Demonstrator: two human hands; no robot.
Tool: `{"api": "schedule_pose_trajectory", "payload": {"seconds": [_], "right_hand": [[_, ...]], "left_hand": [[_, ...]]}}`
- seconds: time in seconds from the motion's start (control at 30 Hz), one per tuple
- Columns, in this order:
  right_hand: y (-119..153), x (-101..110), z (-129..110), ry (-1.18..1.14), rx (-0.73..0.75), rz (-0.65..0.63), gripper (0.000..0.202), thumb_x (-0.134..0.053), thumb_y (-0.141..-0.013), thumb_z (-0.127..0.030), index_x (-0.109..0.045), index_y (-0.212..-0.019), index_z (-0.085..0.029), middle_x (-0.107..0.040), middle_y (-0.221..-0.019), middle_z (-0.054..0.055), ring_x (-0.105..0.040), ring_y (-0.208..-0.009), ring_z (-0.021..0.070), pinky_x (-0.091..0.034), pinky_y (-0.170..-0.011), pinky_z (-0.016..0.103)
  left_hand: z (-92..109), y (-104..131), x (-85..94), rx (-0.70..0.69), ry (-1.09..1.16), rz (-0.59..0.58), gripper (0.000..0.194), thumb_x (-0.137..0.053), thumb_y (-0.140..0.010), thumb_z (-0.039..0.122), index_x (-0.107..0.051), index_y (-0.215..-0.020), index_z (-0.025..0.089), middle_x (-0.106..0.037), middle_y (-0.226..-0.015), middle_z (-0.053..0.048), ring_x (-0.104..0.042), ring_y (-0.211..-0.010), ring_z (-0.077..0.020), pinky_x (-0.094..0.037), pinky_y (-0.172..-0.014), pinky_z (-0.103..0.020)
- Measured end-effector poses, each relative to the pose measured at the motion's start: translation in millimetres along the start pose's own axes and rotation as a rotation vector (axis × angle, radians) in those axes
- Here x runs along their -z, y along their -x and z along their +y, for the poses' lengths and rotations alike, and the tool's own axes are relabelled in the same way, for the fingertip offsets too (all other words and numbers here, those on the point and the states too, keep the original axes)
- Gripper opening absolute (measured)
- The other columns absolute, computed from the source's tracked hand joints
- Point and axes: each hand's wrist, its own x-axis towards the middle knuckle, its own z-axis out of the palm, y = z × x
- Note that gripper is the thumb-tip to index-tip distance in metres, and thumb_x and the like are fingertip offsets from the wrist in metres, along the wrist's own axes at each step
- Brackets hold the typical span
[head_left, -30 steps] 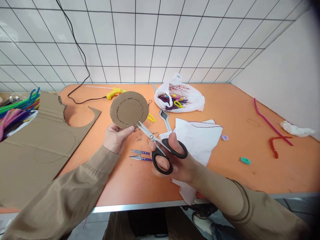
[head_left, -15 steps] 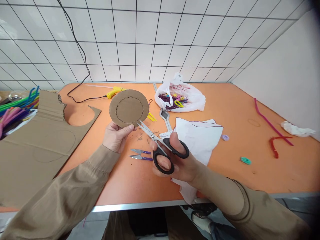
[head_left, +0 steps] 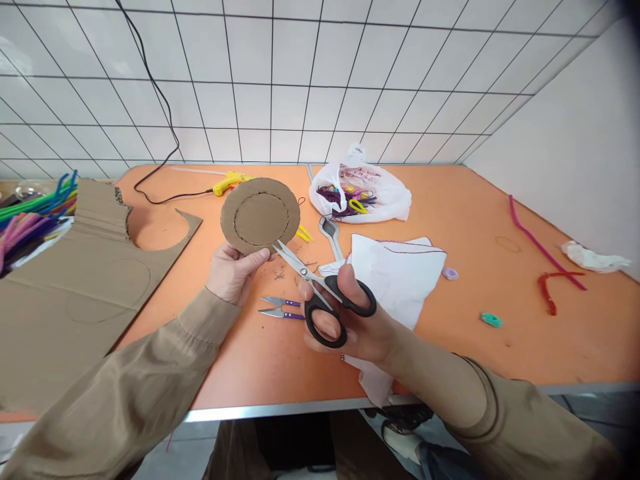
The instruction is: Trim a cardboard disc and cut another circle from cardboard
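My left hand [head_left: 235,272] pinches the lower edge of a round cardboard disc [head_left: 260,215], held up above the table. A smaller circle is scored or cut inside the disc's rim. My right hand [head_left: 350,320] has its fingers through the black handles of a pair of scissors [head_left: 304,272]. The blades are a little apart, and their tips meet the disc's lower edge beside my left thumb. Below the blades lie purple-handled thread snips [head_left: 281,308], partly hidden by my right hand. A white cloth [head_left: 395,273] with dark red stitching lies behind that hand.
A large cardboard sheet [head_left: 45,320] with a round cutout covers the left, near colourful pipe cleaners [head_left: 35,227]. Behind the disc is a yellow glue gun [head_left: 230,181] with its cord. A plastic bag [head_left: 390,197] of yarn stands at the back; red pipe cleaners [head_left: 547,287] lie right.
The disc has shifted slightly to the right and turned a little in my left hand. The scissors have moved slightly left, their tips still at the disc's lower edge.
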Motion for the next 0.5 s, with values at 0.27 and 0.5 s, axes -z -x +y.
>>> {"api": "schedule_pose_trajectory", "payload": {"seconds": [0.27,0.5], "right_hand": [[-1.8,0.1,0.3,-0.026,-0.008,0.001,0.054,-0.054,-0.080,-0.068,-0.059,-0.089,-0.016,-0.055,-0.052,-0.006,-0.030,-0.036,0.0039,-0.025,-0.042,0.020],[-2.0,1.4,1.8,-0.049,-0.013,-0.017,0.055,-0.050,-0.082,-0.069,-0.059,-0.093,-0.016,-0.055,-0.052,-0.006,-0.028,-0.036,0.0035,-0.027,-0.043,0.019]], "left_hand": [[0.9,1.0,-0.2,-0.004,-0.014,-0.007,0.027,-0.090,-0.045,0.016,-0.073,-0.067,0.017,-0.074,-0.069,-0.002,-0.067,-0.066,-0.0150,-0.057,-0.063,-0.027],[-0.7,0.7,1.0,-0.003,-0.022,-0.015,0.026,-0.089,-0.047,0.016,-0.073,-0.066,0.016,-0.073,-0.068,-0.002,-0.067,-0.066,-0.0150,-0.057,-0.066,-0.028]]}}
